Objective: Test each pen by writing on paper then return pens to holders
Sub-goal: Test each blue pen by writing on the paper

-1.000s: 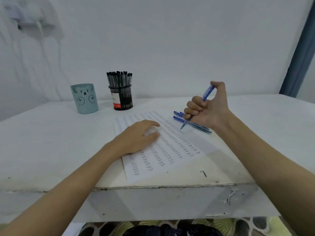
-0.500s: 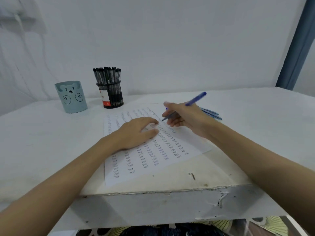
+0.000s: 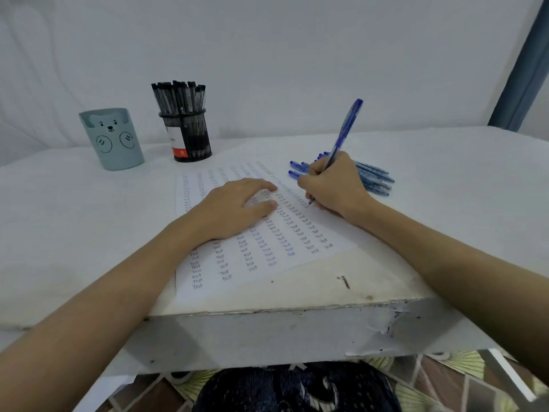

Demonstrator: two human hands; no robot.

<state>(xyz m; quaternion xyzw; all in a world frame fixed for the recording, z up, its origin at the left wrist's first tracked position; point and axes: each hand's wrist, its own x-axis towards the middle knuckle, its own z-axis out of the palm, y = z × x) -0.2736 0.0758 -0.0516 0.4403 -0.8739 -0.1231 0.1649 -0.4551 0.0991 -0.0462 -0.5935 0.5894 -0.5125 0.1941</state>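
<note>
A plain home study corner: a chipped white tabletop (image 3: pixel 297 295) against a bare wall (image 3: pixel 282 55), patterned floor tiles (image 3: pixel 463 382) beneath.

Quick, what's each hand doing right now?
Left hand: open, resting flat on the paper.
Right hand: gripping a blue pen, tip on the paper.
</note>
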